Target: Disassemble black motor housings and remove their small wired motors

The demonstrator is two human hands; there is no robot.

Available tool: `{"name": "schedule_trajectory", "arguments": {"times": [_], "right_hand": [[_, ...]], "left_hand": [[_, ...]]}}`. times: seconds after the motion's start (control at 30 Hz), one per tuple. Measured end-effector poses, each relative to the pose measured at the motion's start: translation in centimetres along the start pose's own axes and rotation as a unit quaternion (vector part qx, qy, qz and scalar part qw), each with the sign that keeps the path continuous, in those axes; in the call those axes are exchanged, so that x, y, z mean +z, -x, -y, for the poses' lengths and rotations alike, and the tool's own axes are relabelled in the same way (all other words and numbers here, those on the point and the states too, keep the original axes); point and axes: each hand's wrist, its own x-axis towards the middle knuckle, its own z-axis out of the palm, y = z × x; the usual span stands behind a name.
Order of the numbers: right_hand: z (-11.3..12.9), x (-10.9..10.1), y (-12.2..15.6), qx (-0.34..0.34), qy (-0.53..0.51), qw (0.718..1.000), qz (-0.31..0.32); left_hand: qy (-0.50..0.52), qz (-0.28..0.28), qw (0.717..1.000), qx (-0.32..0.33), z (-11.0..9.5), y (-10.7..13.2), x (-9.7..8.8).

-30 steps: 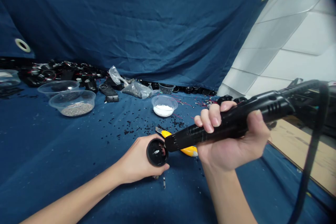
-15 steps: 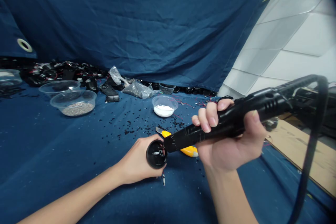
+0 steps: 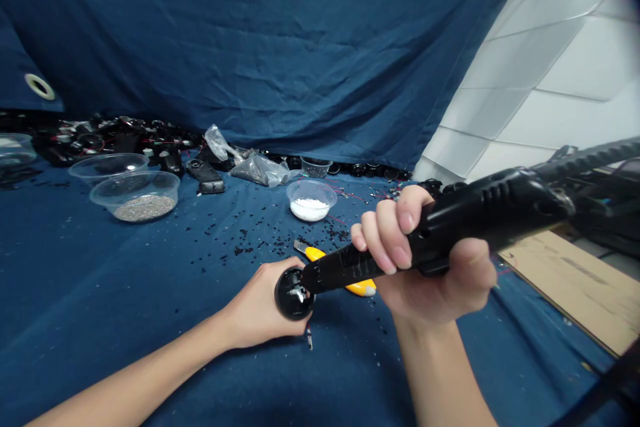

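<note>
Moved: tool (image 3: 450, 230) tip nudged lower into round part (image 3: 291, 297); right hand (image 3: 430, 280) clamps tool, left hand (image 3: 260, 310) grips part; keep tip square.

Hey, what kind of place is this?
Likely a small-parts assembly or repair bench: clear tub of tiny parts, heap of black components, and a black power tool in the right hand.

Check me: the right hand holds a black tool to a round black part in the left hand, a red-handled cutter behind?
Not red: the head view shows the cutter has a yellow handle. Right hand, black tool, round black part and left hand are right.
</note>
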Motion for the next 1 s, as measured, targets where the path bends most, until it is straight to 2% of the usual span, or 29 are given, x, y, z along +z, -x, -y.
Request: {"name": "schedule_trajectory", "arguments": {"times": [0.3, 1.0], "right_hand": [[0.08, 0.11, 0.10, -0.010, 0.006, 1.000, -0.014], [0.23, -0.07, 0.15, -0.013, 0.002, 1.000, -0.020]], "left_hand": [[0.052, -0.002, 0.999, 0.000, -0.12, 0.01, 0.08], [0.044, -0.011, 0.999, 0.007, -0.54, 0.11, 0.01]]}}
